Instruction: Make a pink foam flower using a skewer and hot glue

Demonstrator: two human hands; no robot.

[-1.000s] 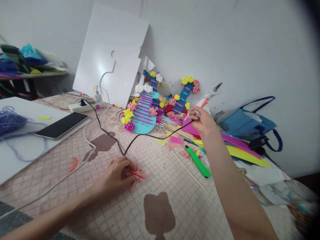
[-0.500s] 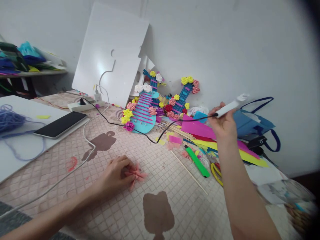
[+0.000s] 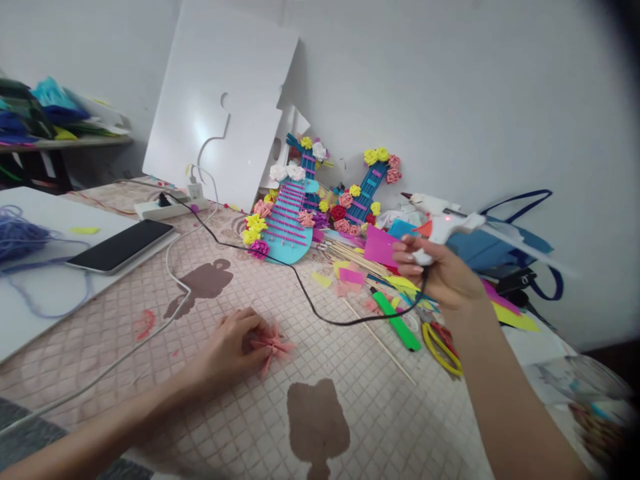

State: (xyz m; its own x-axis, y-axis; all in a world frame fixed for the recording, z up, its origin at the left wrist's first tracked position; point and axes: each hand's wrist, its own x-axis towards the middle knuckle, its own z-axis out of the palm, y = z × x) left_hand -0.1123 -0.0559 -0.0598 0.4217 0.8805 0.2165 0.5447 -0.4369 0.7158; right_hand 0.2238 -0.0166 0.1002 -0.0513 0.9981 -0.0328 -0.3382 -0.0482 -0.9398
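Observation:
Low on the table, my left hand [image 3: 243, 343] pinches a small salmon-pink paper flower [image 3: 276, 346], its pointed petals spread past the fingertips. My right hand [image 3: 440, 270] is raised above the craft scraps and wrapped round the grip of a white hot glue gun [image 3: 445, 227]. The gun's nozzle points left, a red light glows on its body, and a clear glue stick [image 3: 525, 248] juts from its back. From the bottom of the grip a black cord [image 3: 320, 317] droops across the table to the power strip [image 3: 167, 209].
Decorated paper guitars [image 3: 285, 227] lean at the back. A green cutter [image 3: 395, 320], yellow-handled scissors [image 3: 443, 353] and a thin stick [image 3: 383, 343] lie right of centre. A phone [image 3: 123, 247] and purple yarn [image 3: 20, 237] rest on a white board at left. A blue bag [image 3: 480, 250] stands behind my right hand.
My right hand has turned the glue gun from upright, back end up, to roughly level with its nozzle leftward. Its cord hangs lower. My left hand keeps its place on the flower.

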